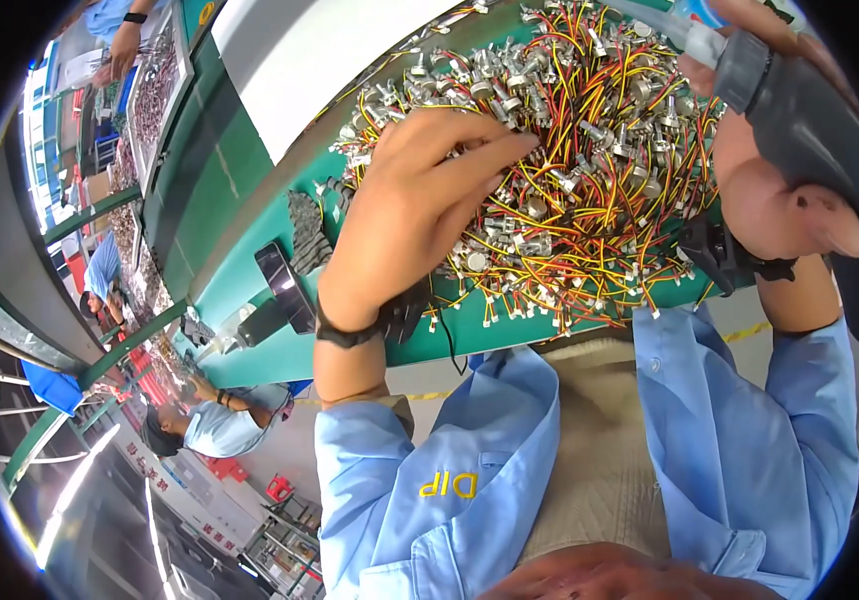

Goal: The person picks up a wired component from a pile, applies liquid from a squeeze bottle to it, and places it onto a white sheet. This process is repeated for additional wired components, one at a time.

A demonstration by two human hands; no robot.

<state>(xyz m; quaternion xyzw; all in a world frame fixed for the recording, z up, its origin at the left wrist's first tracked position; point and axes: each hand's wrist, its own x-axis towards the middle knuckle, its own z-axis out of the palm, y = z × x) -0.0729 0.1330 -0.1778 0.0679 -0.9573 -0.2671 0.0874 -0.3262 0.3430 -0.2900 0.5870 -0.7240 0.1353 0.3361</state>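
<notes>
A large heap of small metal components with red, yellow and black wires and white plugs (pixel 589 200) covers the green bench top. My left hand (pixel 424 195) reaches over the left side of this heap, fingers bent and drawn together among the parts. What they pinch, if anything, is hidden. At the upper right, my right hand (pixel 764 190) is wrapped round a dark grey bottle-like tool (pixel 799 120) with a ribbed collar and a pale nozzle. A blue and clear object (pixel 697 12) shows beside that nozzle, partly cut off.
Left of the heap lie a grey glove (pixel 307 232), a phone (pixel 284 285) and a dark tool with a clear tip (pixel 261 325). A white panel (pixel 299 60) stands behind. Co-workers (pixel 214 425) sit at heaped benches farther left.
</notes>
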